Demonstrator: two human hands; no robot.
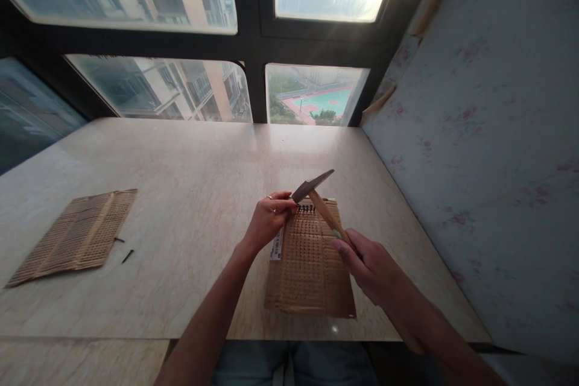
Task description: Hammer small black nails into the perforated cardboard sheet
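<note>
My right hand (368, 262) is wrapped round the wooden handle of a hammer (323, 208). The dark metal head slants over the far end of a brown cardboard piece (312, 265), its blunt face close to my left fingertips. With thumb and fingers pinched together, my left hand (271, 217) holds a nail at the cardboard's far left corner; the fingers hide most of it. Beside it, several dark nails (306, 208) stand in a short row in the cardboard. Many small holes dot the surface nearer to me. A white printed label (276, 245) shows at the left edge.
The pale marbled countertop (190, 193) reaches back to dark-framed windows. On its left lies another corrugated cardboard sheet (81, 235), with a loose dark nail (128, 256) nearby and a second nail (119, 239) at its edge. A floral-papered wall (474, 132) bounds the right side.
</note>
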